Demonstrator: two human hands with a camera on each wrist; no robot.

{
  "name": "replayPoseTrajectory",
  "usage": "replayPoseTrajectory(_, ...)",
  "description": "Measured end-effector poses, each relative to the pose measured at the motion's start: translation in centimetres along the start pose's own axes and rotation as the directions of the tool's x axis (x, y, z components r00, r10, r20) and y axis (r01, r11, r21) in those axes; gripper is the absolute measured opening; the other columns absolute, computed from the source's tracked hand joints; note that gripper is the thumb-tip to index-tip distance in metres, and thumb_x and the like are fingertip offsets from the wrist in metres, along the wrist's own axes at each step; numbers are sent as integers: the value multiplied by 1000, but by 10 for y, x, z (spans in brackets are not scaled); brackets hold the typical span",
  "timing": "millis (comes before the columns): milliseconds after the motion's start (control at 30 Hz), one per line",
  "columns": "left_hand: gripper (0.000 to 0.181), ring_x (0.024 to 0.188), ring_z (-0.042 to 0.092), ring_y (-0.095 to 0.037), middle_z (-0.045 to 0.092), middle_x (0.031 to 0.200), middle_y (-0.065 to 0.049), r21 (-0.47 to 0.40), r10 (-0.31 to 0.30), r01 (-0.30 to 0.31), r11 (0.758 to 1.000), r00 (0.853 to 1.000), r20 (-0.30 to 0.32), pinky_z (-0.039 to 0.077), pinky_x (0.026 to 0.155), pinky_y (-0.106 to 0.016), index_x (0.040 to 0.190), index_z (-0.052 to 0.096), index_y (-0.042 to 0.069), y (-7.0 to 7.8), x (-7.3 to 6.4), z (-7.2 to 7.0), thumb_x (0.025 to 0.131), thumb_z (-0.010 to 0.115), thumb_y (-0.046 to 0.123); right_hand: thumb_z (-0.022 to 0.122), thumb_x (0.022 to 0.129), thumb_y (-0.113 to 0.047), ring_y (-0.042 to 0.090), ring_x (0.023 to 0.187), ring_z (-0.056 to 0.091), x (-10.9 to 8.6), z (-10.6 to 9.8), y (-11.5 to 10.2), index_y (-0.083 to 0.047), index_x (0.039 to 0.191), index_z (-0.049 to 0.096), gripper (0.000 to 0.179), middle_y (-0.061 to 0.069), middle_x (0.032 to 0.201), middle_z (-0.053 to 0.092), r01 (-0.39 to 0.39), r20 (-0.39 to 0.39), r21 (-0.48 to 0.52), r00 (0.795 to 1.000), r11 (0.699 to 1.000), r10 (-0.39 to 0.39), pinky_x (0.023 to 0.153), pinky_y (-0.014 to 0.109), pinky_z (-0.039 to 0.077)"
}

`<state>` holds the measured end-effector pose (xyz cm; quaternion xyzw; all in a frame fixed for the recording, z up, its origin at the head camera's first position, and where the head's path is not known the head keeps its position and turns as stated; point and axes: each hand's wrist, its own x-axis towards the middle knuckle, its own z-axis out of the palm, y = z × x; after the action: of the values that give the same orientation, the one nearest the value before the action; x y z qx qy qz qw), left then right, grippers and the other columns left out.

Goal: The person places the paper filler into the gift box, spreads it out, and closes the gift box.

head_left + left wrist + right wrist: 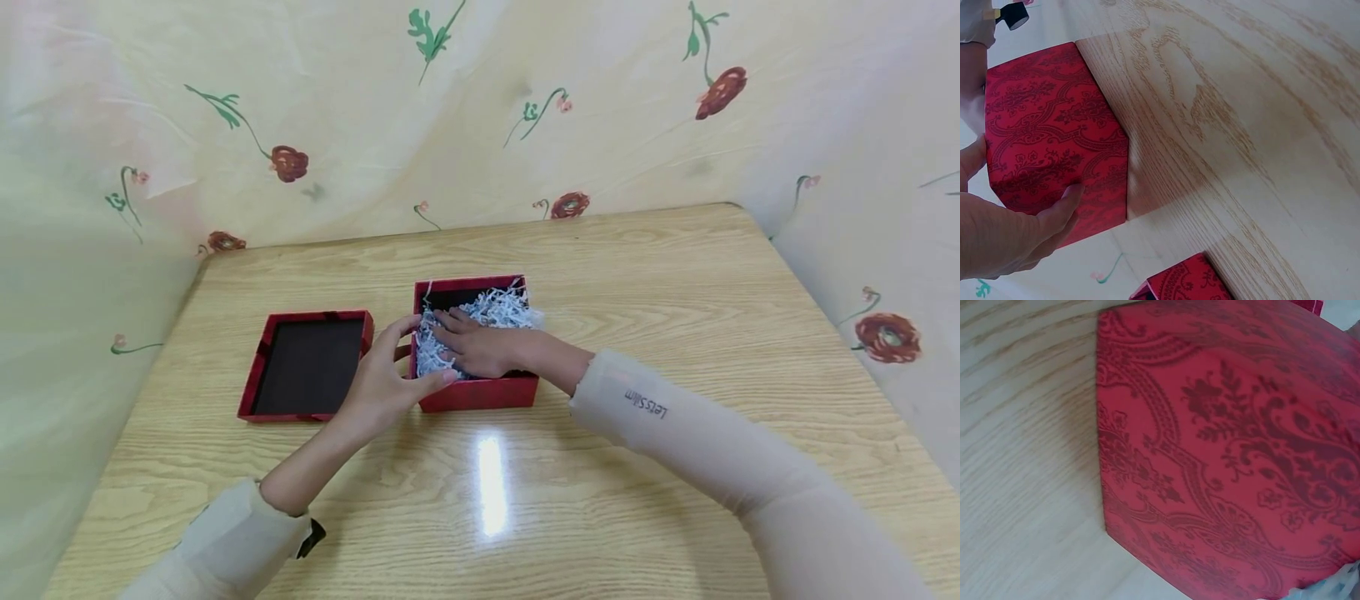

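A red box [480, 395] with a dark floral pattern stands on the table, filled with pale shredded paper [501, 307]. My left hand [372, 386] holds the box at its left side, thumb over the front rim and fingers along the outer wall; the left wrist view shows those fingers against the patterned side [1054, 119]. Inside the box, my right hand [483, 347] lies palm down on the paper with its fingers extended. The right wrist view is filled by the box's outer wall [1229, 462], with a bit of paper [1335, 585] at the lower corner and the hand out of sight.
To the left of the box lies a shallow red lid [307, 367], its black inside facing up. Everything rests on a wood-grain table [660, 283]. Behind it hangs a floral cloth [360, 100], which also covers both sides.
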<state>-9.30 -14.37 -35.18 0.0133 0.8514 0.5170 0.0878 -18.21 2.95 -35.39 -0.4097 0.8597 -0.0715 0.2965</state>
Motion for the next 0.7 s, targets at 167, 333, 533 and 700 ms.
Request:
replayPoseTrajectory(167, 87, 132, 43, -32, 31, 152, -5, 0, -7, 7, 1000, 1000, 7, 50, 92, -44, 150, 30, 18, 3, 0, -2, 80, 79, 34, 29, 107, -33, 28, 145, -13, -3, -6, -3, -12, 155, 7, 57, 8, 160, -13, -18, -21, 9, 1000, 1000, 18, 117, 49, 7)
replayPoseTrajectory(333, 87, 133, 42, -31, 31, 151, -5, -4, -15, 15, 1000, 1000, 13, 51, 92, -43, 150, 29, 20, 4, -1, -3, 80, 79, 33, 34, 105, -37, 23, 146, -14, -14, -16, -9, -19, 155, 4, 61, 3, 161, -11, -10, -107, 31, 994, 999, 13, 115, 58, 6)
replayPoseTrajectory(533, 88, 133, 41, -31, 33, 151, -4, -4, -5, 5, 1000, 1000, 15, 49, 95, -43, 150, 28, 19, 5, 0, -3, 79, 79, 36, 41, 104, -34, 20, 146, -12, -30, -26, -20, -21, 156, 5, 65, 2, 161, -10, 35, -203, 16, 979, 999, -31, 115, 57, 3)
replayPoseTrajectory(700, 89, 134, 40, -30, 33, 151, -3, -3, -6, 6, 1000, 1000, 13, 48, 97, -43, 150, 28, 18, 5, 1, -2, 79, 79, 37, 43, 103, -35, 20, 147, -9, -40, -29, -25, -19, 156, 7, 66, 2, 161, -7, 37, -293, -60, 955, 998, -53, 115, 58, 0)
